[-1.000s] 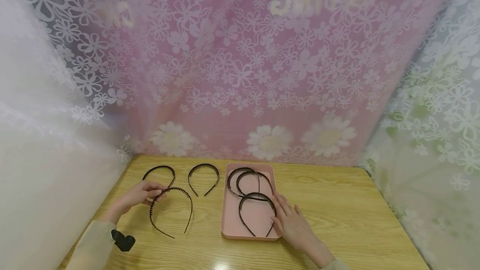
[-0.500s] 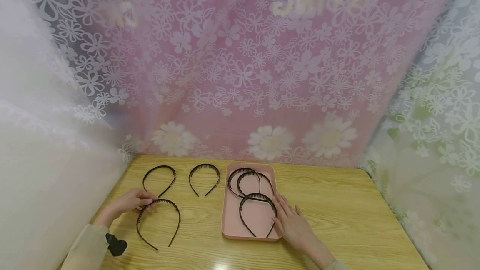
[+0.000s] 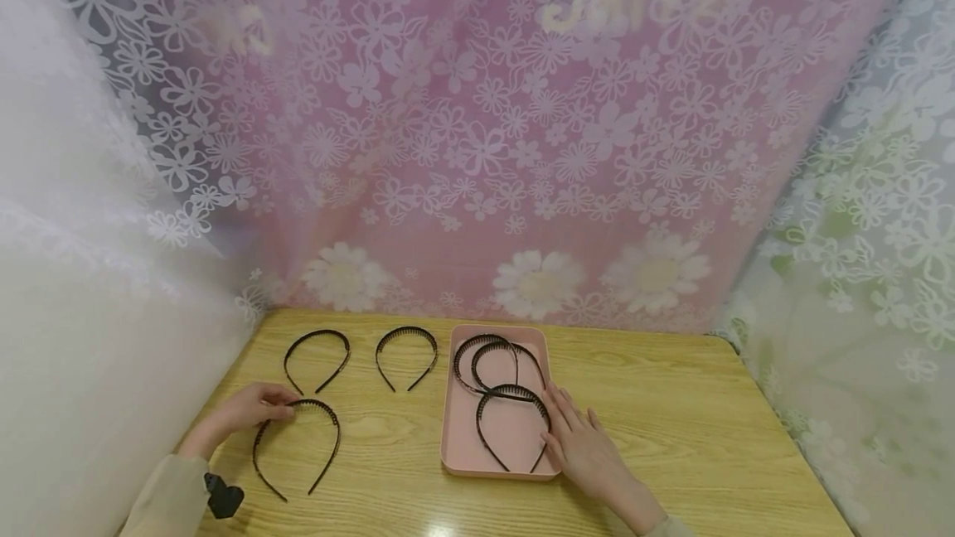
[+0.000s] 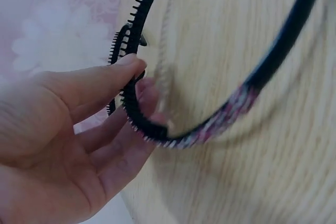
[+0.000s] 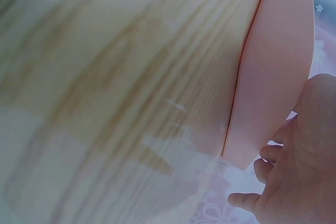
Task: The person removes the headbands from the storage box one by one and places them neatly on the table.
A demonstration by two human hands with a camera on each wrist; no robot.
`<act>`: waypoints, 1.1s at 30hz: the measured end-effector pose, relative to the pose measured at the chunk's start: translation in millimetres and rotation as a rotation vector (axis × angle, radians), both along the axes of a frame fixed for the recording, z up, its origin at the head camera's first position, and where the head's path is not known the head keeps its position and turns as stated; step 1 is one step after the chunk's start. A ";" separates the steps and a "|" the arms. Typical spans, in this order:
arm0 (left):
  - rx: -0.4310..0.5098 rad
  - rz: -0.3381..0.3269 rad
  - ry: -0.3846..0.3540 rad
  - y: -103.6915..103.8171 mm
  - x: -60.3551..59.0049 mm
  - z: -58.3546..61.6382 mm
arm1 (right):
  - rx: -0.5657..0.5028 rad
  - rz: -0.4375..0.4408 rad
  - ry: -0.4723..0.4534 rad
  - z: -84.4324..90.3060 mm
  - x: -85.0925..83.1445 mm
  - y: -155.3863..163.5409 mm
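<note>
My left hand (image 3: 249, 410) pinches a black toothed headband (image 3: 338, 437) by its arch, at the table's left front. Up close in the left wrist view, thumb and fingers hold this band, which has a pink-and-white patterned stretch (image 4: 231, 115). My right hand (image 3: 588, 447) rests along the right side of a pink tray (image 3: 461, 442), fingers extended. The right wrist view shows that hand against the tray's outer wall (image 5: 273, 61). Inside the tray lie three black headbands; the nearest headband (image 3: 515, 389) sits apart in front, while the other two overlap behind.
Behind my left hand, a black headband (image 3: 317, 332) lies on the wooden table (image 3: 656, 388). Another headband (image 3: 406, 329) lies between it and the tray. Pale curtains flank the table, and a pink floral curtain (image 3: 448, 189) hangs along its back edge.
My left hand has carried its headband leftward and closer to the table's front, uncovering the headband behind. My right hand and the tray stay in place.
</note>
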State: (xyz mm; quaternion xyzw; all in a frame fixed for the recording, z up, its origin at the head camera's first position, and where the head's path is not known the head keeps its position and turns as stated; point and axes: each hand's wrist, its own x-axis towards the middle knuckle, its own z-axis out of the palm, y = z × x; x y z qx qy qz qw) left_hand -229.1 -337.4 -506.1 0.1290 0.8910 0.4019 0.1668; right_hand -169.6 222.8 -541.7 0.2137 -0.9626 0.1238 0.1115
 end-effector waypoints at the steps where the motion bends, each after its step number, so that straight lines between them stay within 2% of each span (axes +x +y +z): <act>1: -0.015 0.008 0.024 0.0 -0.1 -1.3 | -0.002 0.003 0.013 -1.0 0.1 0.4; 6: -0.071 0.092 0.084 3.0 0.8 -7.7 | -0.016 0.023 0.058 -5.2 1.1 2.2; 11: -0.100 0.143 0.143 7.9 4.0 -9.8 | -0.019 0.017 0.033 -4.7 1.4 1.8; 16: -0.134 0.157 0.171 11.0 5.2 -9.3 | -0.035 0.015 0.034 -5.7 0.8 2.4; 21: -0.157 0.162 0.186 12.9 5.1 -9.0 | -0.012 0.022 0.076 -13.2 -1.6 5.4; 27: -0.156 0.161 0.213 12.6 3.7 -11.8 | -0.031 0.016 0.047 -6.5 0.7 3.6; 33: -0.128 0.178 0.185 7.6 1.7 -10.5 | -0.028 0.025 0.070 -4.2 0.8 2.4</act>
